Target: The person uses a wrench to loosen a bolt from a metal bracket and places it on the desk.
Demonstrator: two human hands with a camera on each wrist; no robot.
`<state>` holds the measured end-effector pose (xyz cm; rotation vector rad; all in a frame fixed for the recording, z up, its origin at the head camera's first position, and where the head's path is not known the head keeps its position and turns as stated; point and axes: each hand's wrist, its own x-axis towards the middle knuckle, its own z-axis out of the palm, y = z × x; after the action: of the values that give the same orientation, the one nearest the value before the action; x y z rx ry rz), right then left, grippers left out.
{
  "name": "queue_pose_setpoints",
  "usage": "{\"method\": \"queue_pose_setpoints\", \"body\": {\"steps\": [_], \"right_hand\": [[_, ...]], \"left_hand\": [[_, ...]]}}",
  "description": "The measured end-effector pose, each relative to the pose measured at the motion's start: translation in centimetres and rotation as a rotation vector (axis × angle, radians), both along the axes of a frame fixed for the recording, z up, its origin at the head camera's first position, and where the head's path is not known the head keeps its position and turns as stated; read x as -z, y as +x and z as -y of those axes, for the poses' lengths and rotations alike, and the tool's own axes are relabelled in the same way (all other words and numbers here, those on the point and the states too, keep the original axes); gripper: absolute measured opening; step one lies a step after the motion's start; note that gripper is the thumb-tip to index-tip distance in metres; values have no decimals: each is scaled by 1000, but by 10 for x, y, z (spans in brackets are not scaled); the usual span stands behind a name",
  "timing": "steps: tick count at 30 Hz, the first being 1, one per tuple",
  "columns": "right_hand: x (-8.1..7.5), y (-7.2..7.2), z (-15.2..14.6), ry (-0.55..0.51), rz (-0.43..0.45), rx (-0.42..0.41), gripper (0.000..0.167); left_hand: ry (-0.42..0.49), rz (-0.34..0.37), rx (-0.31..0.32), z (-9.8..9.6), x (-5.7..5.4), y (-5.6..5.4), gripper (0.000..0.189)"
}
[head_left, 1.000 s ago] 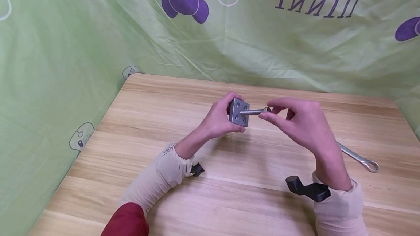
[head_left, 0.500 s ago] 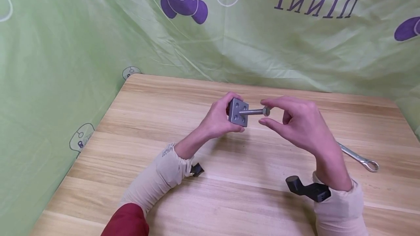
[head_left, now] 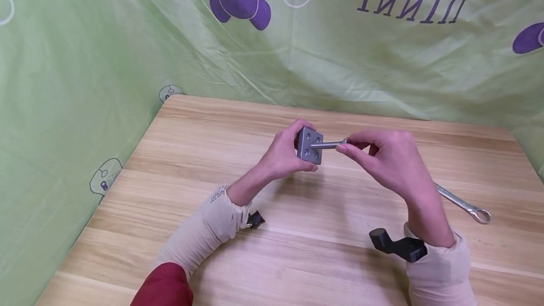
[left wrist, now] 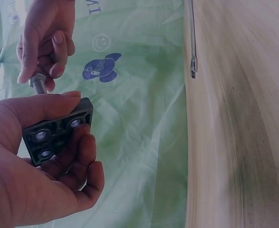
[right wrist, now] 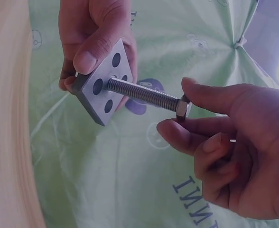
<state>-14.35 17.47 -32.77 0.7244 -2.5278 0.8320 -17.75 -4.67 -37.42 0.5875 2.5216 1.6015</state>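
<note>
My left hand (head_left: 282, 152) grips a grey square metal plate (head_left: 310, 145) by its edges, above the table. Several holes surround the plate's centre, as the right wrist view shows. A threaded hex bolt (right wrist: 146, 95) stands out from that centre, its tip in the plate. At the other end, my right hand (head_left: 388, 159) pinches the bolt's hex head (right wrist: 182, 108) between thumb and index finger. Seen from the left wrist, the plate's dark ribbed back (left wrist: 59, 135) faces the left palm, with the fingers curled over it.
A combination wrench (head_left: 465, 205) lies on the wooden table (head_left: 297, 259), to the right of the right wrist. Black camera mounts (head_left: 397, 245) sit on both sleeves. A green printed curtain (head_left: 340, 70) hangs behind the table and along its left side.
Half a second ago the right thumb and finger were spread apart around the bolt's head. They have closed on it now. The left hand and the plate stay in place.
</note>
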Motion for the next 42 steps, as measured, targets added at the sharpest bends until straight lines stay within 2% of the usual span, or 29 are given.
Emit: {"method": "queue_pose_setpoints", "body": {"steps": [4, 7, 14, 17, 20, 22, 27, 30, 35, 39, 42], "right_hand": [[3, -1, 0, -6, -122, -107, 22], [4, -2, -1, -7, -163, -134, 31], [1, 0, -3, 2, -45, -36, 29], [-1, 1, -1, -7, -4, 9, 21], [-1, 1, -1, -11, -1, 18, 14], [0, 1, 0, -9, -29, 1, 13], [2, -1, -2, -19, -153, -121, 25], [2, -2, -3, -24, -171, -159, 30], [0, -1, -2, -11, -109, -86, 32], [-1, 0, 0, -2, -39, -5, 18], [-1, 0, 0, -2, -26, 12, 10]], "left_hand": [[0, 2, -4, 0, 0, 0, 74], [0, 3, -9, 0, -1, 0, 74], [-4, -2, -3, 0, -1, 1, 74], [-5, 0, -6, -1, -1, 1, 74], [-5, 0, -6, -1, 0, 1, 75], [-5, -1, -4, -1, 0, 0, 75], [11, 3, 0, 0, 0, 0, 75], [18, 9, -2, 1, 0, 0, 75], [12, 6, -4, 1, -1, 0, 75], [9, 6, -4, 0, -1, 0, 75], [8, 2, -2, 0, -1, 0, 74]]}}
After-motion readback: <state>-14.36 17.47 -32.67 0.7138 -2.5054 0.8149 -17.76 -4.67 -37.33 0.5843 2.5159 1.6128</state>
